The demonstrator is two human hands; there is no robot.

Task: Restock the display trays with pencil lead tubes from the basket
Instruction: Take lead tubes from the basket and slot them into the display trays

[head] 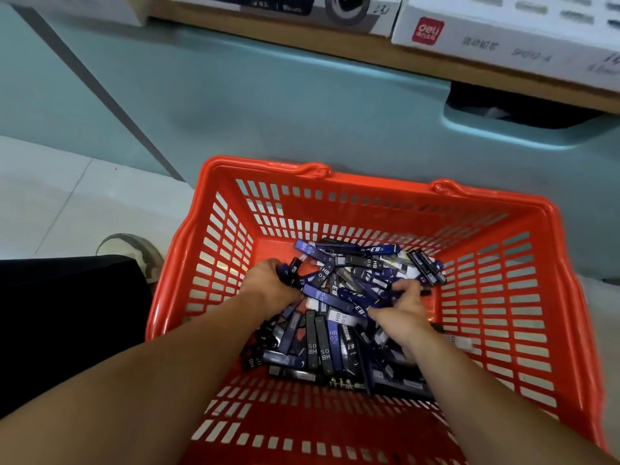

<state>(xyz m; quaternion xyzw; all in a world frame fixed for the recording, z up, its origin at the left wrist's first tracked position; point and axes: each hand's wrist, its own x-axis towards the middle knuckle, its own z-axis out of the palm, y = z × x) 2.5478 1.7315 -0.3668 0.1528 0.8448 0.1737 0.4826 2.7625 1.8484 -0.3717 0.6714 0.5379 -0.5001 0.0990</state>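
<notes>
Many lead tubes in basket, L grip, R grip holding some

Stationery shop: red shopping basket w/ lead tubes, branded display trays on wood shelf.

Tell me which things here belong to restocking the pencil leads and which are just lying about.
Part of the job:
basket
lead tubes
left hand and right hand, both gripping tubes
white boxes on the shelf, probably the trays

Just there:
shoe
trouser leg
cabinet
floor
</notes>
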